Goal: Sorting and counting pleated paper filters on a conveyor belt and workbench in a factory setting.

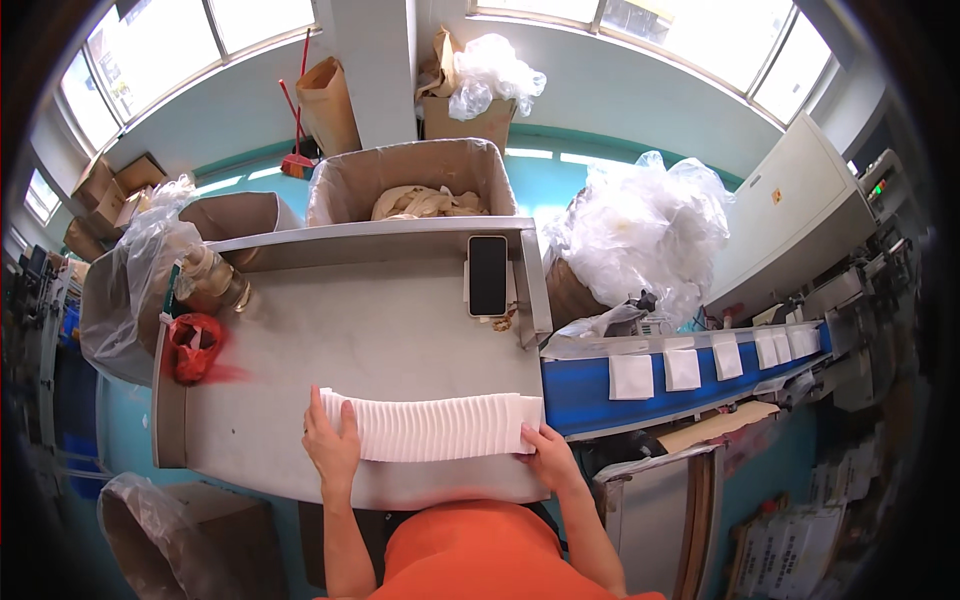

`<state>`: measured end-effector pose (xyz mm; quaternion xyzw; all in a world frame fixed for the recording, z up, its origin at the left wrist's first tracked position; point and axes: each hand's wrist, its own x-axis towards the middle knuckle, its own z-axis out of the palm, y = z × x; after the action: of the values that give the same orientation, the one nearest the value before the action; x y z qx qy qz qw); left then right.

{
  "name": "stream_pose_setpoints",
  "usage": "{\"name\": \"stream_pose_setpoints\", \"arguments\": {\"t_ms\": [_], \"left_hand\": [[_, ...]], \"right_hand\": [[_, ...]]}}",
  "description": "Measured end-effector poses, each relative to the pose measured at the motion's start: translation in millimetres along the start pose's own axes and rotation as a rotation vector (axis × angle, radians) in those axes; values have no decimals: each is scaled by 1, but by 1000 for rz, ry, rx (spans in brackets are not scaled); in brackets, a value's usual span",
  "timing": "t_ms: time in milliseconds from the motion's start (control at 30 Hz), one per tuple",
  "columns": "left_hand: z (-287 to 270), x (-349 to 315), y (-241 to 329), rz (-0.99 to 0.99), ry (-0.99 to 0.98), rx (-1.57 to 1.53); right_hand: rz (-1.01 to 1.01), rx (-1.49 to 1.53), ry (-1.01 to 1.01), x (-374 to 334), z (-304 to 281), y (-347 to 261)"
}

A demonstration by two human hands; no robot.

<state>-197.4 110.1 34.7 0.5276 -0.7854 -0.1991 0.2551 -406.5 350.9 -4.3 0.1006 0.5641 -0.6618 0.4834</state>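
Observation:
A long row of folded white paper napkins (pixel 440 428) lies along the near part of the steel table (pixel 350 330), the napkins standing packed side by side. My left hand (pixel 330 445) grips the row's left end, thumb on the near side and fingers around the end. At the other end, my right hand (pixel 550 458) presses in from the right, its fingertips on the last napkin. Between them the row bows slightly. The undersides of the napkins are hidden.
A blue conveyor belt (pixel 690 392) carrying several napkin stacks (pixel 631 377) meets the table's right side. On the table are a phone (pixel 487 276), a red plastic bag (pixel 195 347) and a clear bottle (pixel 215 280). A large lined carton (pixel 335 190) stands beyond the raised far edge.

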Motion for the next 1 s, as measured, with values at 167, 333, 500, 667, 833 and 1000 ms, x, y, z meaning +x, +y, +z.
{"name": "stream_pose_setpoints", "arguments": {"t_ms": [167,333,500,667,833,1000], "left_hand": [[1,-1,-1,31,-16,-44],[4,-6,5,34,-14,-12],[4,-1,5,3,-1,21],[3,-1,4,29,22,-16],[3,-2,8,39,-9,-30],[3,-3,9,30,-10,-22]], "right_hand": [[-158,203,184,6,-12,-10],[-526,-698,99,-2,29,3],[6,178,-118,6,15,4],[-121,-19,0,-9,16,-9],[-201,-122,42,-7,17,-9],[-147,-104,119,-5,13,-10]]}}
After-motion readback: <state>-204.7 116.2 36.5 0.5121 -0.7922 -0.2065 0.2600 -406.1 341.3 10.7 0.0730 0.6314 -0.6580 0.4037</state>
